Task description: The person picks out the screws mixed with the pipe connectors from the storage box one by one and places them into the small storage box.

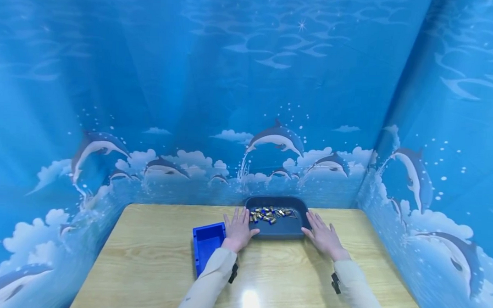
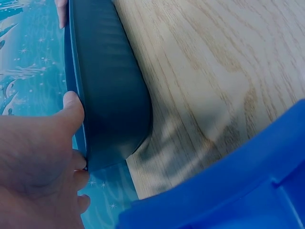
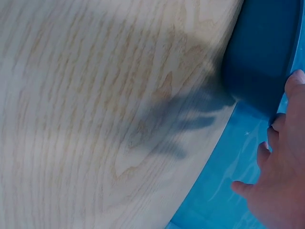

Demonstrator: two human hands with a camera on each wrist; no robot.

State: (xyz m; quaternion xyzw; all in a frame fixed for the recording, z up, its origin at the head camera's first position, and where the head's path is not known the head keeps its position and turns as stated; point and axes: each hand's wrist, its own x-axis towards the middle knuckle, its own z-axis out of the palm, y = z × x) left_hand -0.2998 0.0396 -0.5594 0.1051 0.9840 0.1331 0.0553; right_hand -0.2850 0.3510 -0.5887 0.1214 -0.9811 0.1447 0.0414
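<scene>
A dark grey-blue tray (image 1: 284, 232) sits at the far edge of the table. In its left and middle part lie several small brass-coloured cylinders (image 1: 264, 214) with blue ends, and thin metal pieces (image 1: 292, 215) lie to their right. My left hand (image 1: 238, 229) lies against the tray's left side, fingers straight, its thumb (image 2: 71, 107) at the front rim. At the right side, my right hand (image 1: 324, 236) touches the rim with extended fingers, its thumb near the front corner. Beside my left wrist stands a blue plastic bin (image 1: 197, 250), partly hidden by the hand and sleeve.
The light wood table (image 1: 282, 275) runs back to a blue dolphin-print curtain (image 1: 232, 103), which also hangs along both sides. The blue bin's rim (image 2: 228, 164) lies close to my left wrist. Black straps are on both wrists.
</scene>
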